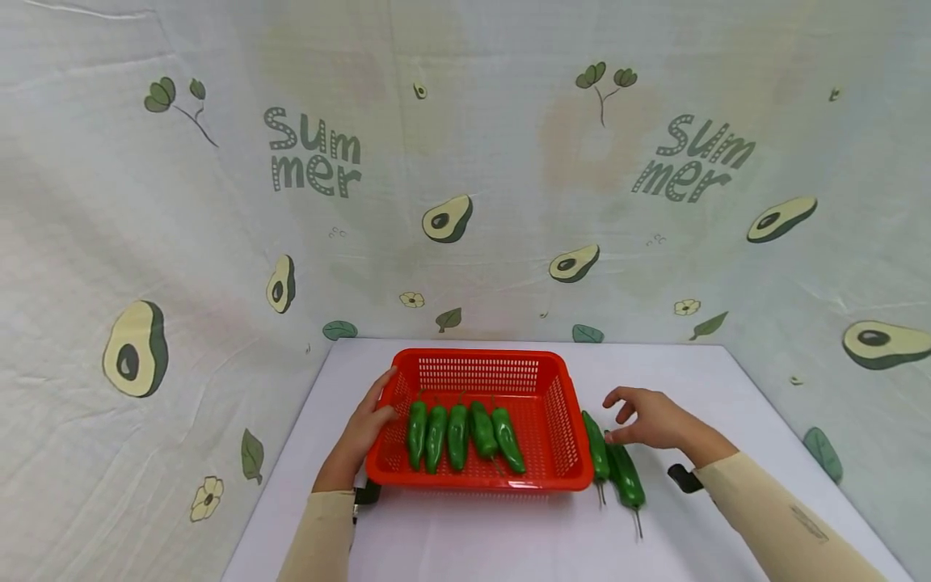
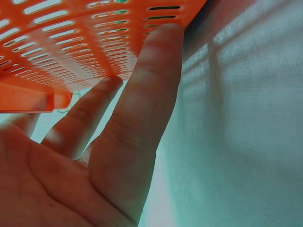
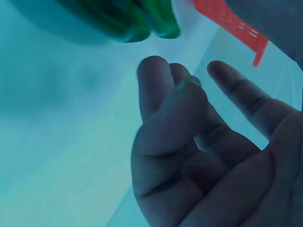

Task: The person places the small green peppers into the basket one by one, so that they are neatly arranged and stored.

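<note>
Several green chili peppers (image 1: 457,436) lie side by side in a red plastic basket (image 1: 480,482). My left hand (image 1: 361,428) is at the basket's left side; in the left wrist view its fairly straight fingers (image 2: 142,90) touch the slotted outer wall. On the table right of the basket lie two more green peppers, one (image 1: 597,449) along the basket wall and another (image 1: 627,477) beside it. Above their upper ends is my right hand (image 1: 647,416), its fingers loosely bent with nothing between them. In the right wrist view the pepper ends (image 3: 163,21) are just beyond the fingertips.
The white table (image 1: 451,541) is enclosed by a pale cloth (image 1: 494,307) printed with avocados and leaves, at the back and both sides. Dark straps (image 1: 684,478) are on both wrists. The right part of the basket floor (image 1: 534,436) shows bare.
</note>
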Tool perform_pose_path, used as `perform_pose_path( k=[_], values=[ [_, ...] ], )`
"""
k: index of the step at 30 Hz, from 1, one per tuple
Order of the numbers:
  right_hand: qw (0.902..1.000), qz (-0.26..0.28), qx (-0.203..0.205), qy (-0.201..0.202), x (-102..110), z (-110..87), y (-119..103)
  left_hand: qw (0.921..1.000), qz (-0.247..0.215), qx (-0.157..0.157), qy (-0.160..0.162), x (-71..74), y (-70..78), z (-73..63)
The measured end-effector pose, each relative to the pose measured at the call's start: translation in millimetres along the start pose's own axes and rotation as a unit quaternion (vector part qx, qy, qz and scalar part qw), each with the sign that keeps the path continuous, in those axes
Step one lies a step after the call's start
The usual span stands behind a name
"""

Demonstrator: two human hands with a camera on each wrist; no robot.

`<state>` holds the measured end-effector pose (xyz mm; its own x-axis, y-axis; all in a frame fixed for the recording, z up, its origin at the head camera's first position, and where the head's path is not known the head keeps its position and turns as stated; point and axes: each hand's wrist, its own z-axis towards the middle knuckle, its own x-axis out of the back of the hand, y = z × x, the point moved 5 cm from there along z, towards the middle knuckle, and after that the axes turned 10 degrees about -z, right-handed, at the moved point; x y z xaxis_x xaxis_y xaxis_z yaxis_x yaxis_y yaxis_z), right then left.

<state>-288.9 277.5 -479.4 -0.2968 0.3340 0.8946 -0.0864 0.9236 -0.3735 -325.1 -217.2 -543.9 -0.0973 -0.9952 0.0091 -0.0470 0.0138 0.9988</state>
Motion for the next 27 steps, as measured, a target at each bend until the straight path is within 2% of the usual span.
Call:
perform_pose_path(
  k=[4,9,14,18,27],
  values=[
    [0.9994,0.006,-0.01,-0.033,-12,-7.5,14,1.0,0.002,0.001,0.002,-1.4,-0.1,0.6],
    [0.9972,0.042,-0.022,-0.059,-26,-14.1,27,1.0,-0.003,0.007,-0.001,-1.5,0.2,0.8],
    [0.9959,0.066,-0.016,-0.06,-38,-14.4,35,0.9997,-0.016,0.019,-0.003,0.1,-3.1,2.8],
    [0.9951,0.073,-0.016,-0.065,-45,-13.9,40,0.9997,-0.02,0.017,-0.005,0.2,-3.8,2.9],
    [0.9936,0.093,-0.021,-0.061,-49,-14.4,44,0.9998,-0.016,0.012,-0.001,-0.2,-0.8,1.5]
  ],
)
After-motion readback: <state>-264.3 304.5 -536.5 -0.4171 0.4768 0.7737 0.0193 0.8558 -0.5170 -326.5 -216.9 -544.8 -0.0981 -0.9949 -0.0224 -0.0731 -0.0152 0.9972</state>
